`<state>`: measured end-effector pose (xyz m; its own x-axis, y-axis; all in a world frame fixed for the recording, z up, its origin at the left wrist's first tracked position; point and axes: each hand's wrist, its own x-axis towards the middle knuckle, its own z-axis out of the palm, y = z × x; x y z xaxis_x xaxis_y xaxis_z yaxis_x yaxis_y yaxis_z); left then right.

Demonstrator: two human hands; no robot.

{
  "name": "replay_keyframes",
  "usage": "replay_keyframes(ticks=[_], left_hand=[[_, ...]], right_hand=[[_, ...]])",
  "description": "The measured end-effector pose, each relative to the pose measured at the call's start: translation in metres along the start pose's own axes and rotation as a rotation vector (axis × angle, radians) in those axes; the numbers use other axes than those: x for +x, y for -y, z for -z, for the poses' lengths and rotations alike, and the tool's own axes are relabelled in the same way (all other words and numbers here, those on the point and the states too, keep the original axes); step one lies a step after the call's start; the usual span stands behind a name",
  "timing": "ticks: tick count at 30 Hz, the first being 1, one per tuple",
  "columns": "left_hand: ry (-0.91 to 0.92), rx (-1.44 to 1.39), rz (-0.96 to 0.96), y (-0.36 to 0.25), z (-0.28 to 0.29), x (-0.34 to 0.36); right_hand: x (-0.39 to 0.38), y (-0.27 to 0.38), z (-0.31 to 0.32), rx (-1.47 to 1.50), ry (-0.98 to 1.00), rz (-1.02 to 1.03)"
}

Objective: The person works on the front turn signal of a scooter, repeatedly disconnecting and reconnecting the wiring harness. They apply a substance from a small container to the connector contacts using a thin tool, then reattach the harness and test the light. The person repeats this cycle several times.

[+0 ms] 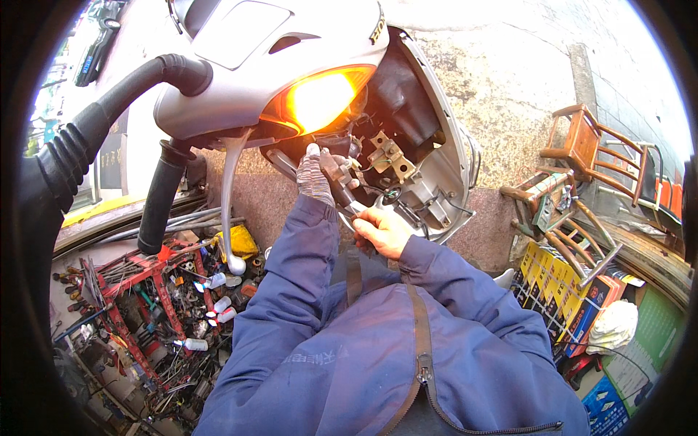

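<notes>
Wiring (391,195) right of frame centre could snag if the right hand (383,231), pinching a slim grey piece (354,207) at centre, slips; the gloved left hand's (315,176) grip I cannot tell.

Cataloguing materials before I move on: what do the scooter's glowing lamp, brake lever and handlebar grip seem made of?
Glowing lamp: probably smooth translucent plastic, amber light showing through. Brake lever: likely metal, smooth and silvery with soft sheen. Handlebar grip: perhaps rubber, dull black with little shine.
</notes>
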<state>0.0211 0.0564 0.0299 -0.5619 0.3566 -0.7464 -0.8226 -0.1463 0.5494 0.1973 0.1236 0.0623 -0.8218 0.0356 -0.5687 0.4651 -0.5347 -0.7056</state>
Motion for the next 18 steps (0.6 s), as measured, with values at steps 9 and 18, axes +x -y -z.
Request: replay_keyframes(ticks=[9, 18], left_hand=[[0.096, -0.107, 0.039, -0.004, 0.000, -0.007], [0.001, 0.086, -0.093, 0.001, 0.006, 0.012]], right_hand=[[0.009, -0.013, 0.005, -0.037, 0.011, 0.049], [0.011, -0.013, 0.004, -0.034, 0.006, 0.030]])
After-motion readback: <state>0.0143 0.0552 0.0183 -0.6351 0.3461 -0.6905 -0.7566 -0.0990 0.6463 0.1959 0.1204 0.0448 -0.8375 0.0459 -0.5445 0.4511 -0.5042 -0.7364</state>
